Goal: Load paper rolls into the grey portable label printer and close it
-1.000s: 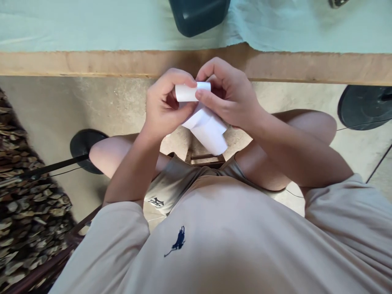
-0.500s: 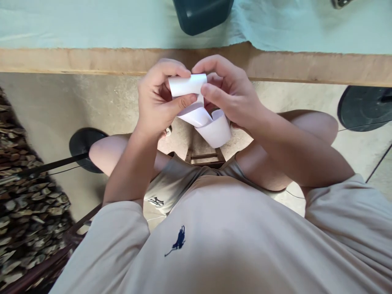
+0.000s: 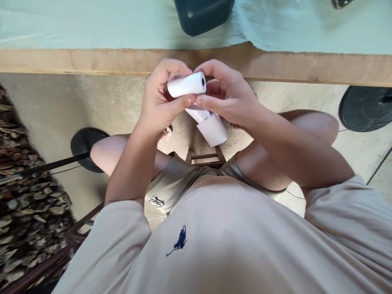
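While two hands hold one paper roll | one strip hangs

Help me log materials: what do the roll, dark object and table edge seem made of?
Roll: likely paper, matte white, its loose strip curling. Dark object: perhaps plastic, slightly glossy, with smooth rounded corners. Table edge: probably wood, dull, tan, unevenly toned.
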Motion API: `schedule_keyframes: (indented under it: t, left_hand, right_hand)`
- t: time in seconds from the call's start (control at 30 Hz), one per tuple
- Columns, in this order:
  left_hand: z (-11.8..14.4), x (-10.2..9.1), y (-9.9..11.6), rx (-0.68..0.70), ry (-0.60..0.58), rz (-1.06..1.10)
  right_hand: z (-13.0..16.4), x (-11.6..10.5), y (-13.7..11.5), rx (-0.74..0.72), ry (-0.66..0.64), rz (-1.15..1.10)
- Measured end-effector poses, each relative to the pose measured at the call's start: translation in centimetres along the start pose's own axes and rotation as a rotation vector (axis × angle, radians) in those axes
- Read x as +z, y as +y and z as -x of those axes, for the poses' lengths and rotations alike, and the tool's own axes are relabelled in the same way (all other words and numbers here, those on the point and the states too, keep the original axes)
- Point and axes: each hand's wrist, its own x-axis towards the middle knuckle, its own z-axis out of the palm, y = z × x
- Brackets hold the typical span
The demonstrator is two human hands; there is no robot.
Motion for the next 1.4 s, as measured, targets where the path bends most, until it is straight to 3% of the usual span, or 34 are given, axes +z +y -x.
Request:
schedule_keyframes:
  t: [0.1, 0.23, 0.43, 0.6, 0.7, 0.8, 0.97, 1.13, 1.4]
  left_hand:
    - [-0.2, -0.4, -0.2, -0.029, -0.032, -0.048]
    - [-0.1, -0.6, 0.7, -0.088, -0.044, -0.139]
    - [0.2, -0.1, 2.2, -0.266, -0.055, 0.009]
    - [-0.2, -0.4, 2.6, -0.131, -0.078, -0.053]
    - [-0.3, -0.4, 2.8, -0.136, -0.071, -0.022]
    - [-0.3, -0.1, 3.2, -0.231, 0.013, -0.017]
    - [-0.2, 0.4, 4.4, -0.451, -0.011, 0.020]
    - [-0.2, 0.5, 4.8, -0.398, -0.032, -0.023]
    - [1.0, 0.5, 1.9, -0.182, -0.075, -0.187]
  right_hand:
    - [0.2, -0.1, -0.5, 0.126, 0.001, -0.064]
    - [-0.1, 0.0, -0.8, 0.183, 0.066, -0.022]
    - [-0.3, 0.2, -0.6, 0.080, 0.105, 0.035]
    - [-0.1, -0.1, -0.7, 0.109, 0.051, -0.074]
    - [-0.1, -0.2, -0.8, 0.182, 0.047, -0.084]
    - [-0.3, -0.2, -0.8, 0.181, 0.058, 0.006]
    - [-0.3, -0.2, -0.6, 0.028, 0.071, 0.170]
    - [0.0, -0.6, -0.4, -0.024, -0.001, 0.151]
    - [-0.5, -0.9, 2.8, -0.166, 0.079, 0.706]
